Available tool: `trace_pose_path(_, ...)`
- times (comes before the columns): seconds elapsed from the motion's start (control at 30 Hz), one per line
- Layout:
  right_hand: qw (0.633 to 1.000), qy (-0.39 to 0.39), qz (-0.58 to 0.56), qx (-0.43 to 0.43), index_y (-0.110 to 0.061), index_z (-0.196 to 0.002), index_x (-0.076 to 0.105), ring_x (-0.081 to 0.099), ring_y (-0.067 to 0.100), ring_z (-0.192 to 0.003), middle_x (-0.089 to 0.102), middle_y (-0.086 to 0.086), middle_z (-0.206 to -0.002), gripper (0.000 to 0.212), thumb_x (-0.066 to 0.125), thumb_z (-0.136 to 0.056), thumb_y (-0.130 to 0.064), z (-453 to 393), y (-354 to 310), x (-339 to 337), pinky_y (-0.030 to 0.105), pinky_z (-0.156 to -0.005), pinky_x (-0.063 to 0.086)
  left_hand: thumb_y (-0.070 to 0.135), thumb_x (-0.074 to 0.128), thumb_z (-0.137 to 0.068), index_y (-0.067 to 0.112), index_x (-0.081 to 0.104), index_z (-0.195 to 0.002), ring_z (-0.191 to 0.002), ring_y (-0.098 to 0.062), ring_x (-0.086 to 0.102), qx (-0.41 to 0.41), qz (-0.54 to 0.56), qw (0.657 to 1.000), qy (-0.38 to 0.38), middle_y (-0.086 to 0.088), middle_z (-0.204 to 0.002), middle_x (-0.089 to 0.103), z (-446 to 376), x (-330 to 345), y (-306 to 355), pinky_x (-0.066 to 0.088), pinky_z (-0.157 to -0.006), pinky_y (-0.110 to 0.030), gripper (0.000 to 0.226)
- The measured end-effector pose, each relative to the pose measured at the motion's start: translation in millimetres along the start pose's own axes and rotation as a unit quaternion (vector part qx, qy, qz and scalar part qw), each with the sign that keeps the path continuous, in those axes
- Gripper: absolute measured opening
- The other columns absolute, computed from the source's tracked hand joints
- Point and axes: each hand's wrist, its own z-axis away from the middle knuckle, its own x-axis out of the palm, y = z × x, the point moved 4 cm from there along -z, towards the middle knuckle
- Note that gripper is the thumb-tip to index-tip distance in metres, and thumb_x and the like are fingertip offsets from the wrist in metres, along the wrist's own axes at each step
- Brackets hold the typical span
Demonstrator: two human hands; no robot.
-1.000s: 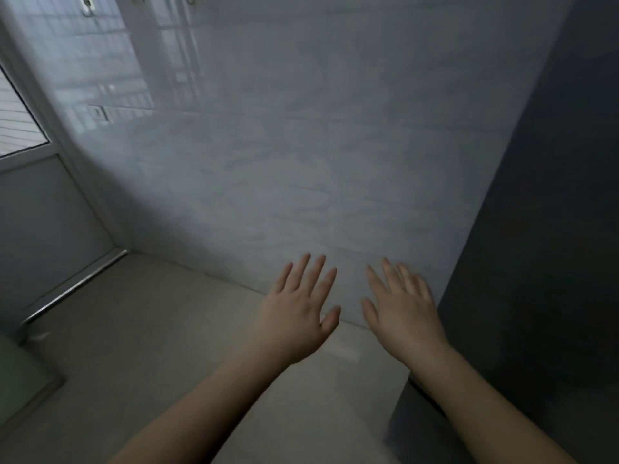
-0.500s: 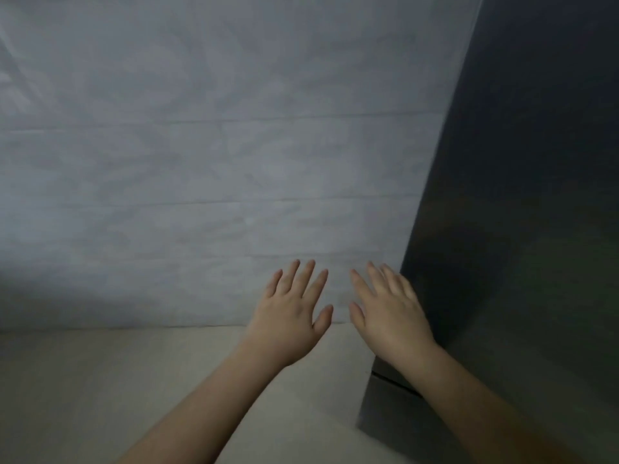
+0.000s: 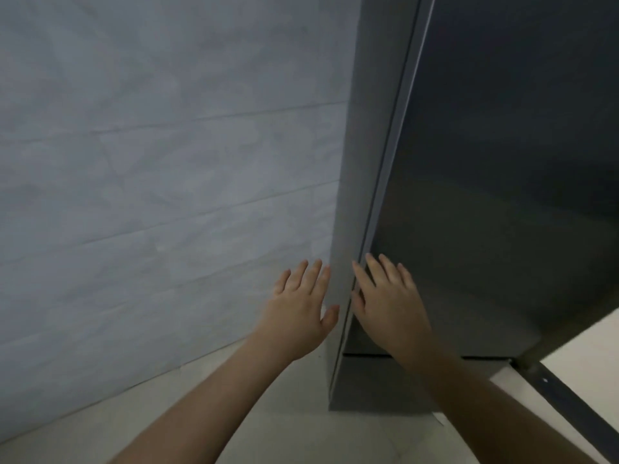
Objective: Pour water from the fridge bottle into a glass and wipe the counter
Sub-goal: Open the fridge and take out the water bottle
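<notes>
Hands both spread flat, grasping nothing: left hand (image 3: pixel 301 306) beside the tall dark grey fridge (image 3: pixel 485 195), right hand (image 3: pixel 385 303) over its door edge. Fingers may slip off the smooth seam, since no handle shows

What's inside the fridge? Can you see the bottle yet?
No. The fridge door is closed, so its inside is hidden and no bottle shows. Both open hands, left and right, are raised by the door's left edge.

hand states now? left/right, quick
Left hand: open, fingers straight, holding nothing.
Right hand: open, fingers straight, in front of the fridge door, holding nothing.
</notes>
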Motion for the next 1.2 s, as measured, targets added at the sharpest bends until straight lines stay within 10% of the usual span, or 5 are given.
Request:
trace_pose_path(0.53,0.946,0.115,0.273,-0.128,-0.004,-0.148,0.032,0.013,0.030,-0.149,0.029,0.018,-0.156,0.067,0.059,-0.090,-0.024,-81.3,37.8,-48.9,0.060,-0.116,-0.008,0.056,0.023,-0.101,0.023,0.006,-0.157,-0.152,-0.024,0.005,0.009,-0.031,0.999,0.016,-0.004,-0.165,0.006,-44.6,17.3,9.1,-0.009,-0.114,-0.038,0.068)
trace_pose_path(0.67,0.927,0.144,0.322,-0.131,-0.005,-0.134,0.052,0.017,0.030,-0.148,0.040,0.017,-0.149,0.050,0.061,-0.090,-0.025,-96.6,46.2,-70.0,0.064,-0.111,-0.017,0.056,0.029,-0.096,0.022,0.036,-0.151,-0.142,-0.025,0.036,-0.013,-0.049,0.999,0.004,-0.005,-0.156,0.037,-51.3,16.0,17.5,0.013,-0.112,-0.042,0.065)
trace_pose_path(0.9,0.922,0.138,0.327,-0.156,-0.011,-0.123,0.061,0.028,0.029,-0.140,0.050,0.011,-0.134,0.041,0.064,-0.088,-0.032,-103.8,43.9,-66.8,0.065,-0.111,-0.009,0.054,0.020,-0.102,0.022,0.000,-0.157,-0.152,-0.024,0.000,-0.026,-0.049,0.998,0.018,-0.004,-0.165,0.001,-54.8,14.2,35.4,-0.006,-0.119,-0.041,0.067)
trace_pose_path(1.1,0.917,0.160,0.321,-0.173,-0.009,-0.129,0.057,0.028,0.028,-0.140,0.047,0.012,-0.139,0.043,0.059,-0.089,-0.026,-100.0,44.8,-67.0,0.062,-0.113,0.007,0.051,0.027,-0.093,0.019,0.046,-0.146,-0.134,-0.031,0.048,-0.019,-0.073,0.997,0.002,-0.014,-0.147,0.048,-53.4,25.1,55.5,0.036,-0.110,-0.047,0.064)
trace_pose_path(1.2,0.915,0.167,0.323,-0.174,-0.009,-0.132,0.054,0.027,0.029,-0.140,0.045,0.013,-0.139,0.050,0.062,-0.087,-0.027,-99.0,44.5,-66.4,0.063,-0.113,0.007,0.051,0.030,-0.098,0.024,0.026,-0.154,-0.144,-0.032,0.033,-0.006,-0.056,0.998,0.008,-0.015,-0.157,0.031,-51.3,28.3,61.9,0.021,-0.117,-0.046,0.062)
